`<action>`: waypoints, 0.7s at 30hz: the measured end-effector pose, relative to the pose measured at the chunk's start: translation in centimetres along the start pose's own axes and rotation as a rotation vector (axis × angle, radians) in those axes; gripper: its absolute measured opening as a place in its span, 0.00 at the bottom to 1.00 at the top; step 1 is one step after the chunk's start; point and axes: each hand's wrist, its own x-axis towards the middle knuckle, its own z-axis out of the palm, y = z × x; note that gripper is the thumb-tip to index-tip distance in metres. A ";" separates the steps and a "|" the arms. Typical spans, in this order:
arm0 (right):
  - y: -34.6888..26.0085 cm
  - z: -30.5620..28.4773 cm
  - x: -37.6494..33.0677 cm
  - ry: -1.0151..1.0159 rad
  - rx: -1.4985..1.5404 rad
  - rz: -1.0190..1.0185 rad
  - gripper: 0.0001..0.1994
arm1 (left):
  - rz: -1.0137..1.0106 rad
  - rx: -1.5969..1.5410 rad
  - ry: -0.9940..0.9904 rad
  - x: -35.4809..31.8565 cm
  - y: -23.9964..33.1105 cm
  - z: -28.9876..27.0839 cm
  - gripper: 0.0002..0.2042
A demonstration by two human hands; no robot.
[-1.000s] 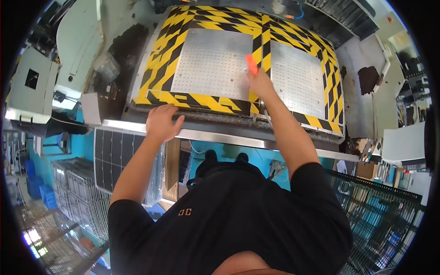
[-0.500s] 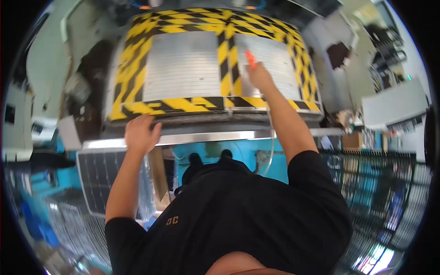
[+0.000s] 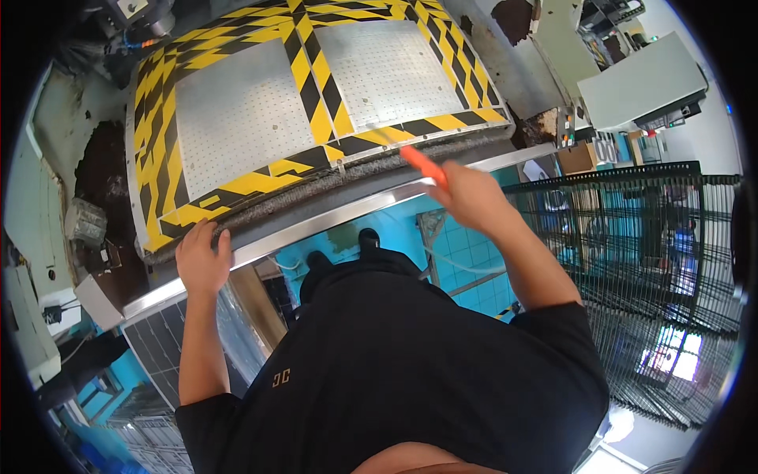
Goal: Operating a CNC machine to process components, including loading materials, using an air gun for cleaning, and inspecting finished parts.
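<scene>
My right hand (image 3: 467, 194) grips a thin tool with an orange handle (image 3: 422, 164); its blurred metal tip points at the front edge of the machine table. That table carries two perforated grey metal plates (image 3: 237, 118) framed by yellow-and-black hazard stripes (image 3: 316, 95). My left hand (image 3: 202, 259) rests flat on the table's front rail (image 3: 316, 225), fingers spread over the edge near the left corner. The right hand hovers just off the rail, in front of the right plate.
A black wire rack (image 3: 655, 268) stands to my right. A dark solar panel (image 3: 158, 355) leans under the table at the lower left. Grey machine housings (image 3: 639, 83) sit at the upper right, a white box (image 3: 31, 332) at the left. The floor is teal tile.
My right hand has pulled back from the stripe between the two plates to the table's front edge, still holding the orange tool. My view has swung, and the left hand stays on the rail.
</scene>
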 end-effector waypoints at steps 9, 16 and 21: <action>-3.8 0.6 3.2 0.006 0.068 0.026 0.18 | 0.018 0.030 0.085 -0.5 -0.1 0.7 0.20; -18.2 4.2 7.1 -0.002 -0.023 -0.629 0.16 | 0.023 -0.138 0.458 -5.7 -1.4 -0.9 0.18; 12.4 5.1 16.3 0.184 0.097 -0.221 0.18 | -0.559 -0.647 0.577 -21.7 -2.6 0.6 0.22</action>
